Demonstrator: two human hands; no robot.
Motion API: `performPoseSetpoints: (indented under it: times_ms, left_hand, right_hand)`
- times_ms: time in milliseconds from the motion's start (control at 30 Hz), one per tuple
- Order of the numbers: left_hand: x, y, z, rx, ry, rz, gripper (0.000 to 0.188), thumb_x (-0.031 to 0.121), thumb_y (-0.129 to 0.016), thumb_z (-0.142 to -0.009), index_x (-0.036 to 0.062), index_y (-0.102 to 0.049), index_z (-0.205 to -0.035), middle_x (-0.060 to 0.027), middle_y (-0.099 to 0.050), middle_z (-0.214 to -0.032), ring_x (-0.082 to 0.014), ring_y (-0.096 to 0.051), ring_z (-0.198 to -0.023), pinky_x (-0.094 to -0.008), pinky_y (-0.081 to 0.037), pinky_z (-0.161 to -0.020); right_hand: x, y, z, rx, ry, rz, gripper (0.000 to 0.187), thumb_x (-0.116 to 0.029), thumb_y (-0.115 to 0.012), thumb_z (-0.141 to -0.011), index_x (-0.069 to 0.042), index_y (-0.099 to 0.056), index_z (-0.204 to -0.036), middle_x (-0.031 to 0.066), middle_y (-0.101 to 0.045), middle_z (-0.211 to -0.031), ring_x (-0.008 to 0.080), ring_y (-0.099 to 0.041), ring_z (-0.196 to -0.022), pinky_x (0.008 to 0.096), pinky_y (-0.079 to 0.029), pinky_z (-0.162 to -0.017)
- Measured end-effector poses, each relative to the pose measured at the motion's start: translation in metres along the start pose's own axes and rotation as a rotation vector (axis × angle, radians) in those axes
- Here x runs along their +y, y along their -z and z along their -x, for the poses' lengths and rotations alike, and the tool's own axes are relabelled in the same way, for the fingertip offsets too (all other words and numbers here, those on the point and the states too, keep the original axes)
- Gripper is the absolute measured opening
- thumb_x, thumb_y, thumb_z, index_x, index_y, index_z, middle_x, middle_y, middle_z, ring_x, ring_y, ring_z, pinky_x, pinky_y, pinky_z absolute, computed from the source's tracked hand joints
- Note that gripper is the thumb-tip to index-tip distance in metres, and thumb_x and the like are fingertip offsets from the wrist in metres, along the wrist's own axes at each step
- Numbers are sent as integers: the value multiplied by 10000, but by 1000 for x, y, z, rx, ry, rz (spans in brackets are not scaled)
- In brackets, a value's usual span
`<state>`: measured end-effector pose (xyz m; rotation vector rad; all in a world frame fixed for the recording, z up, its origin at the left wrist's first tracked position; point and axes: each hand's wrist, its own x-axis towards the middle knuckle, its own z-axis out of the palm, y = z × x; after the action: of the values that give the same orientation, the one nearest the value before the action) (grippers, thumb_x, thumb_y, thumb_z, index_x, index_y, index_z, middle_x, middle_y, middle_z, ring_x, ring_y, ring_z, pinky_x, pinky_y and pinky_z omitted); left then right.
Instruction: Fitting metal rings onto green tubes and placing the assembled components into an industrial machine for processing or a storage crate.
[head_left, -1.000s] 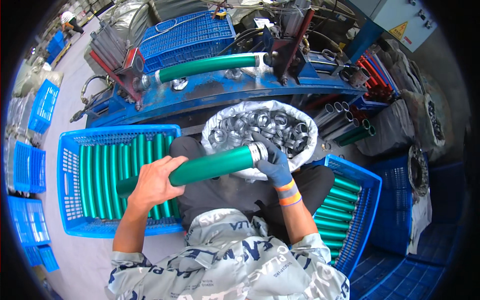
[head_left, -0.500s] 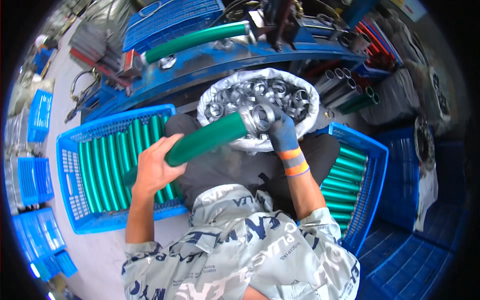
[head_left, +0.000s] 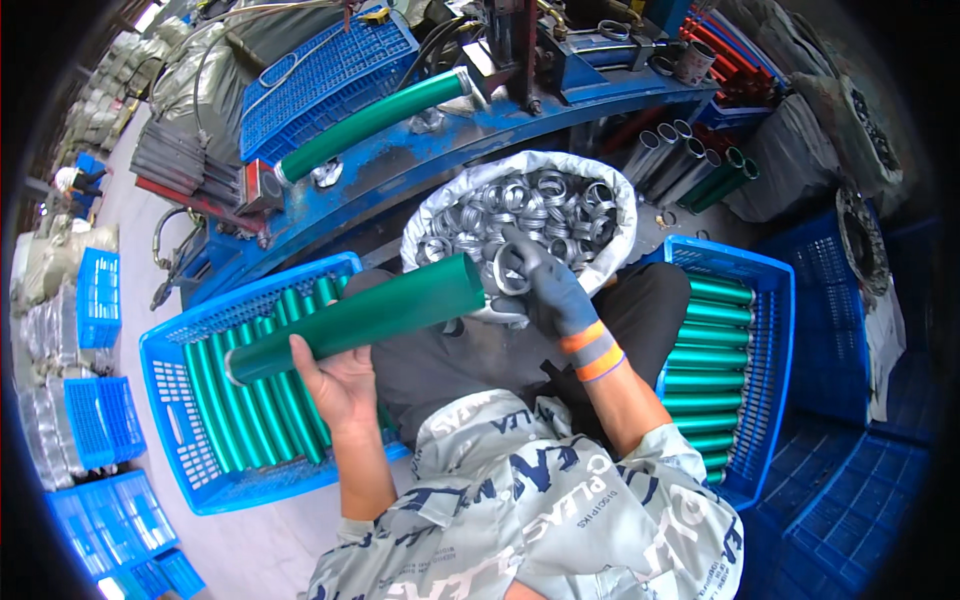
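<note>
My bare left hand [head_left: 343,385] supports a green tube [head_left: 365,312] from below, its thumb against the near side and its other fingers partly hidden. The tube slants up to the right over my lap. Its right end is open and bare green, and a thin silver rim shows at its left end. My right hand [head_left: 550,290], in a dark glove with an orange and grey cuff, pinches a silver metal ring [head_left: 511,270] just beyond the tube's right end. Behind that hand stands a white-lined tub [head_left: 622,215] full of similar loose rings [head_left: 515,200].
Blue crates [head_left: 165,420] [head_left: 782,330] of green tubes flank me. Ahead is a blue metal bench [head_left: 370,215] with another green tube [head_left: 375,125] lying across it. Upright tubes [head_left: 685,160] stand at the right, and stacked blue crates [head_left: 100,420] line the left.
The tube's right end, which had a silver collar and ring against it, is now bare green; a silver rim shows at its left end. My left hand has shifted its hold beneath the tube.
</note>
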<state>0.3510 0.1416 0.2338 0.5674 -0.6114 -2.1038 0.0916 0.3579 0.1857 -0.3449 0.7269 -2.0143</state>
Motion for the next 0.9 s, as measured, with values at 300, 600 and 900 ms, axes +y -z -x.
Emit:
performPoseSetpoints:
  times_ms: [300, 600, 900]
  left_hand:
    - [-12, 9, 5, -18, -30, -203, 505, 477, -680, -1172, 89, -696, -1496, -153, -724, -1542, -291, -737, -1371, -492, -626, -1156]
    - [-10, 3, 8, 15, -68, -240, 473, 442, -694, -1168, 71, -717, -1460, -154, -757, -1490, -285, -760, -1350, -487, -650, -1147]
    - [-13, 38, -20, 62, -45, -202, 589, 504, -684, -1160, 74, -622, -1558, -169, -679, -1572, -333, -696, -1411, -532, -612, -1161]
  right_hand:
    - [-6, -9, 7, -5, 123, 227, 1259, -161, -1016, -811, 36, -277, -1812, 195, -627, -1648, 287, -642, -1487, 401, -496, -1265]
    - [10, -10, 7, -12, 119, 267, 874, -206, -881, -981, 71, -493, -1713, 163, -652, -1622, 233, -669, -1426, 405, -519, -1238]
    - [0, -21, -43, -9, -20, 628, 606, -59, -737, -1081, 3, -602, -1669, 139, -755, -1474, 184, -730, -1274, 330, -583, -1093]
